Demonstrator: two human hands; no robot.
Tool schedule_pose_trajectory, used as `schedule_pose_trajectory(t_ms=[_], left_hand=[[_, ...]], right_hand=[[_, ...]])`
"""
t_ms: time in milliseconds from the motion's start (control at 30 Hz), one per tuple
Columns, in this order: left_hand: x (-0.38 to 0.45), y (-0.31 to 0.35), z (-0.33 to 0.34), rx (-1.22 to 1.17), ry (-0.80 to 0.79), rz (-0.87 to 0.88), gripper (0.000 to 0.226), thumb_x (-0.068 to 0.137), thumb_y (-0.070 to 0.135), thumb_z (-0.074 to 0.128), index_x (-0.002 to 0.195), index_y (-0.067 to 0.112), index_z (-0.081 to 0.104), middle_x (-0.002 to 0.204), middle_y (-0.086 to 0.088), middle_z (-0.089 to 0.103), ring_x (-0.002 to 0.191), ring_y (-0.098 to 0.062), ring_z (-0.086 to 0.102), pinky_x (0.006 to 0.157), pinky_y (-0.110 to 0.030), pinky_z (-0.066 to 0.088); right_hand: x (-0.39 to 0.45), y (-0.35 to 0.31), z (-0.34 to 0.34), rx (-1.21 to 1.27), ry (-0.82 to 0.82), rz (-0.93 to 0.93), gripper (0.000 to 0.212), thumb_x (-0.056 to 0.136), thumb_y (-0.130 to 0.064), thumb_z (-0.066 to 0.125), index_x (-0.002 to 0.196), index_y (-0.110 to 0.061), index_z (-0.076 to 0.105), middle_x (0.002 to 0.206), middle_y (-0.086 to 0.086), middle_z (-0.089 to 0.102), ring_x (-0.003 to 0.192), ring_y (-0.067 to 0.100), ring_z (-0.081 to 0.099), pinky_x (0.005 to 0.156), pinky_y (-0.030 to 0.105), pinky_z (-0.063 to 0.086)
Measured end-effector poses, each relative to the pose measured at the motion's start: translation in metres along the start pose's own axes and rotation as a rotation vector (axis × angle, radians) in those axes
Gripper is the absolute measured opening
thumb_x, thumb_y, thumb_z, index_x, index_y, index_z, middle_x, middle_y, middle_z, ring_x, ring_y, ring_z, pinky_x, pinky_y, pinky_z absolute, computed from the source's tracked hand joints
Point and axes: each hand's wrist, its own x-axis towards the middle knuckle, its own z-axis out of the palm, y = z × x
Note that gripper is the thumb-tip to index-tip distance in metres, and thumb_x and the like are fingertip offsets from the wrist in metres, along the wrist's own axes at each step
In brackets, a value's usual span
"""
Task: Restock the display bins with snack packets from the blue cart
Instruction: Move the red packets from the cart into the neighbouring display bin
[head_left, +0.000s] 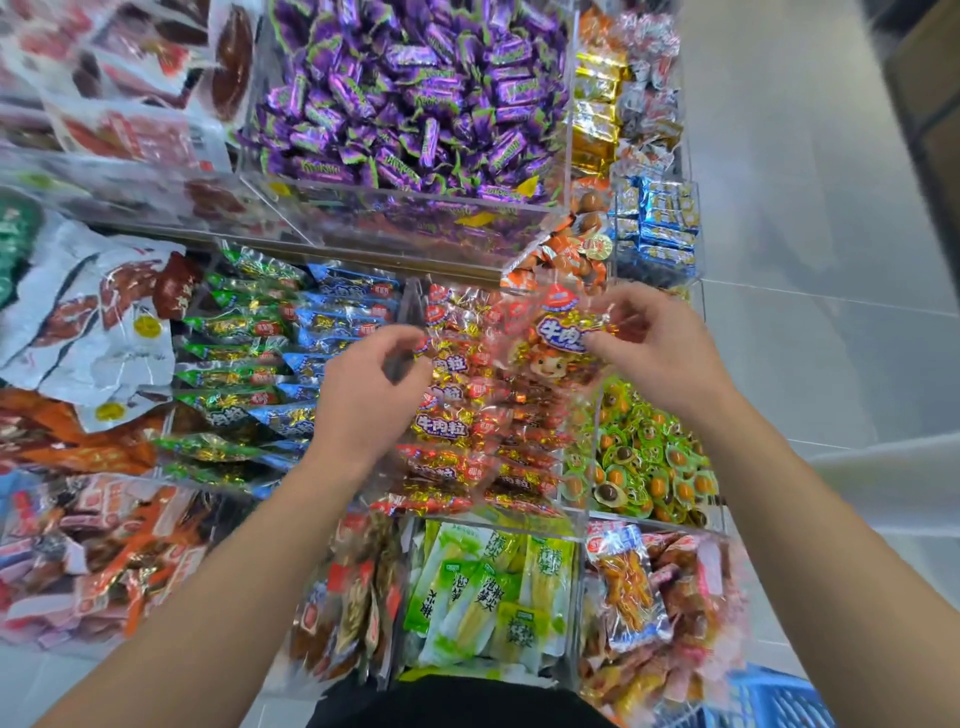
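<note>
A large clear bag of red and gold snack packets (558, 343) is held above the middle display bin (410, 306). My right hand (654, 353) grips its upper right part. My left hand (374, 384) pinches its left edge, fingers curled on the plastic. Below the bag, that bin holds several matching red and gold packets (457, 431). A corner of the blue cart (779, 701) shows at the bottom right.
Clear bins surround it: purple candies (415, 93) behind, green and blue packets (249, 364) to the left, green round snacks (644, 457) to the right, pale green packs (488, 597) in front. Grey floor (805, 208) lies to the right.
</note>
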Motion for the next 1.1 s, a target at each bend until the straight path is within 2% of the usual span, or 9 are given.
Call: schedule_pose_trajectory(t_ms=[67, 167, 233, 333, 500, 700, 867, 967, 1100], left_hand=[[0.007, -0.017, -0.007, 0.231, 0.037, 0.071, 0.045, 0.090, 0.039, 0.058, 0.128, 0.017, 0.066, 0.122, 0.005, 0.068, 0.117, -0.014, 0.059, 0.101, -0.034, 0.045], [0.014, -0.042, -0.005, 0.599, -0.128, 0.031, 0.065, 0.096, 0.052, 0.053, 0.150, 0.016, 0.045, 0.157, -0.010, 0.041, 0.148, -0.035, 0.030, 0.121, -0.051, 0.024], [0.010, -0.056, 0.002, 0.666, -0.201, -0.007, 0.073, 0.096, 0.058, 0.048, 0.157, 0.020, 0.033, 0.166, -0.007, 0.025, 0.153, -0.035, 0.014, 0.122, -0.056, 0.018], [0.006, -0.067, 0.010, 0.632, -0.206, -0.003, 0.073, 0.097, 0.058, 0.046, 0.159, 0.023, 0.027, 0.169, -0.003, 0.014, 0.155, -0.032, 0.004, 0.123, -0.057, 0.009], [0.006, -0.072, 0.012, 0.571, -0.184, -0.003, 0.071, 0.098, 0.058, 0.046, 0.158, 0.025, 0.029, 0.169, -0.001, 0.014, 0.156, -0.030, 0.001, 0.124, -0.056, 0.003], [0.006, -0.075, 0.014, 0.553, -0.168, -0.011, 0.071, 0.097, 0.060, 0.045, 0.158, 0.027, 0.029, 0.169, 0.000, 0.013, 0.156, -0.028, 0.000, 0.123, -0.054, 0.001], [0.006, -0.078, 0.014, 0.546, -0.158, -0.007, 0.071, 0.097, 0.060, 0.046, 0.158, 0.027, 0.030, 0.169, 0.001, 0.013, 0.156, -0.028, 0.000, 0.123, -0.053, 0.000], [0.007, -0.078, 0.014, 0.533, -0.159, -0.011, 0.071, 0.097, 0.060, 0.046, 0.158, 0.028, 0.030, 0.169, 0.003, 0.013, 0.156, -0.026, -0.001, 0.123, -0.052, -0.001], [0.007, -0.078, 0.014, 0.504, -0.159, -0.014, 0.069, 0.097, 0.058, 0.049, 0.157, 0.029, 0.032, 0.169, 0.003, 0.014, 0.156, -0.026, 0.000, 0.123, -0.053, -0.001]], right_hand=[[-0.001, 0.004, -0.001, -0.098, 0.043, -0.012, 0.023, 0.079, -0.026, 0.078, 0.096, -0.036, 0.065, 0.079, -0.012, 0.062, 0.073, 0.014, 0.060, 0.068, 0.030, 0.049], [-0.002, 0.005, 0.009, -0.213, 0.067, -0.055, 0.025, 0.082, -0.027, 0.077, 0.104, -0.028, 0.066, 0.076, -0.023, 0.052, 0.073, 0.010, 0.053, 0.073, 0.030, 0.045], [-0.002, 0.005, 0.018, -0.265, 0.084, -0.063, 0.028, 0.084, -0.026, 0.075, 0.110, -0.022, 0.066, 0.087, -0.017, 0.058, 0.081, 0.010, 0.054, 0.077, 0.029, 0.046], [0.002, 0.006, 0.032, -0.300, 0.059, -0.067, 0.027, 0.086, -0.022, 0.073, 0.112, -0.018, 0.066, 0.105, -0.004, 0.066, 0.092, 0.013, 0.057, 0.082, 0.030, 0.046], [0.005, 0.015, 0.055, -0.489, 0.066, -0.089, 0.027, 0.086, -0.016, 0.069, 0.113, -0.017, 0.065, 0.108, 0.006, 0.068, 0.097, 0.032, 0.057, 0.083, 0.042, 0.046], [-0.003, 0.035, 0.087, -0.762, 0.038, -0.026, 0.025, 0.090, -0.027, 0.065, 0.114, -0.020, 0.060, 0.110, 0.002, 0.066, 0.106, 0.033, 0.057, 0.094, 0.045, 0.035], [-0.005, 0.042, 0.089, -0.727, 0.173, -0.133, 0.025, 0.085, -0.023, 0.072, 0.109, -0.023, 0.067, 0.104, 0.002, 0.065, 0.105, 0.033, 0.053, 0.091, 0.042, 0.028], [-0.003, 0.042, 0.087, -0.675, 0.142, -0.190, 0.024, 0.086, -0.019, 0.070, 0.110, -0.021, 0.069, 0.102, 0.001, 0.068, 0.107, 0.034, 0.054, 0.092, 0.042, 0.029], [0.001, 0.043, 0.087, -0.762, 0.118, -0.113, 0.032, 0.086, -0.023, 0.069, 0.118, -0.022, 0.064, 0.112, 0.004, 0.061, 0.110, 0.033, 0.050, 0.097, 0.045, 0.032]])
